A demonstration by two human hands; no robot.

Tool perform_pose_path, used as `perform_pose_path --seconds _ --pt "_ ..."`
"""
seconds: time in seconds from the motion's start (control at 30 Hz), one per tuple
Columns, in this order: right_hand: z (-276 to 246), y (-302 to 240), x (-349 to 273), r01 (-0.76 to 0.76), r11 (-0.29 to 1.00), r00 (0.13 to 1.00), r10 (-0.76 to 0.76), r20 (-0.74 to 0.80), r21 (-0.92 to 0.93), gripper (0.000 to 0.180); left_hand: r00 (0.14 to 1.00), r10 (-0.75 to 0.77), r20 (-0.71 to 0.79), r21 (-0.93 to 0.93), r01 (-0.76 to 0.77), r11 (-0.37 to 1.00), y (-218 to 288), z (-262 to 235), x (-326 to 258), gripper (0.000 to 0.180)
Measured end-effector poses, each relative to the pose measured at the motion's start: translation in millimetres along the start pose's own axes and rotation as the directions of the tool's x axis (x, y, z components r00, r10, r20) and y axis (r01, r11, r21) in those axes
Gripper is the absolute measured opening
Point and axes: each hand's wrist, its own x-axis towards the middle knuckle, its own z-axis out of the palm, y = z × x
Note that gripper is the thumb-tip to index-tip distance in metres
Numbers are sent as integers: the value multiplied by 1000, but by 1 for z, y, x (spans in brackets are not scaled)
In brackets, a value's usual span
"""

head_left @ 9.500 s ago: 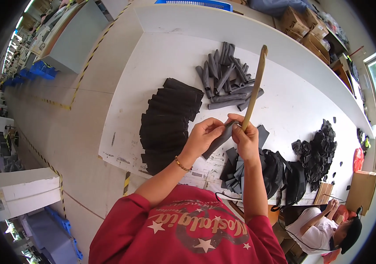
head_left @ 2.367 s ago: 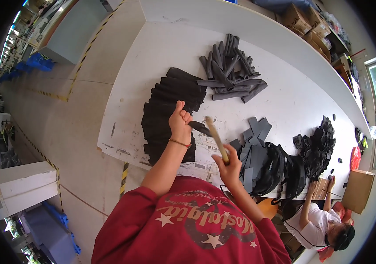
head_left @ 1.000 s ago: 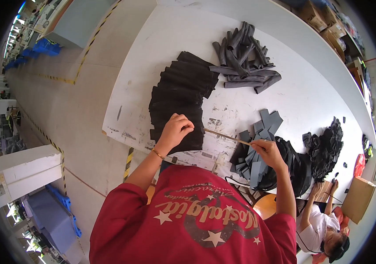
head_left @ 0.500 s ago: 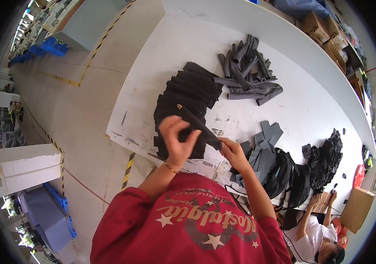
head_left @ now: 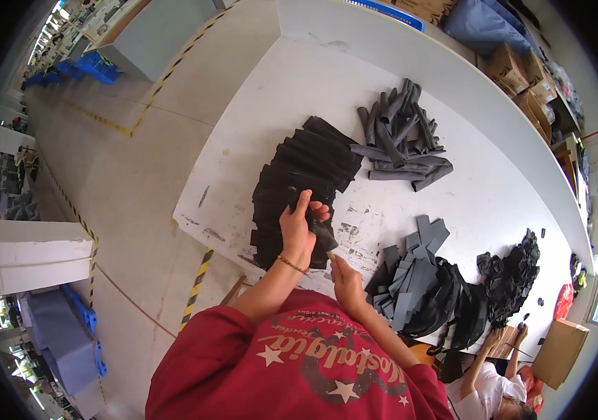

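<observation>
My left hand [head_left: 297, 234] is closed around a black fabric tube [head_left: 323, 238], thumb pointing away from me. From the tube's near end shows a light wooden stick [head_left: 331, 257], whose end my right hand [head_left: 347, 281] grips with closed fingers. The rest of the stick is hidden by the cloth and my hand. Beneath and beyond my left hand lies an overlapping row of flat black fabric pieces [head_left: 313, 157]. To its right, farther off, rests a loose heap of dark grey fabric tubes [head_left: 400, 136].
On the white table [head_left: 243, 126], flat grey strips [head_left: 411, 269], black straps [head_left: 456, 301] and a crumpled black pile [head_left: 512, 276] lie to the right. A co-worker's hands [head_left: 505, 339] are near that pile. A raised white panel [head_left: 467, 77] borders the table's far side.
My left hand has closed around the tube. The stick's tip no longer shows at the tube's far end; a length of it now shows between the near end and my right hand.
</observation>
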Motion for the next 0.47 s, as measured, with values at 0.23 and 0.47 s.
perform_pose_path --seconds 0.23,0.47 --pt "-35 19 -57 -107 994 986 105 132 15 21 995 -62 77 150 50 987 4 -5 20 20" --pt "-89 23 -113 14 981 986 18 165 -192 21 982 -112 151 98 98 990 -1 -9 36 31"
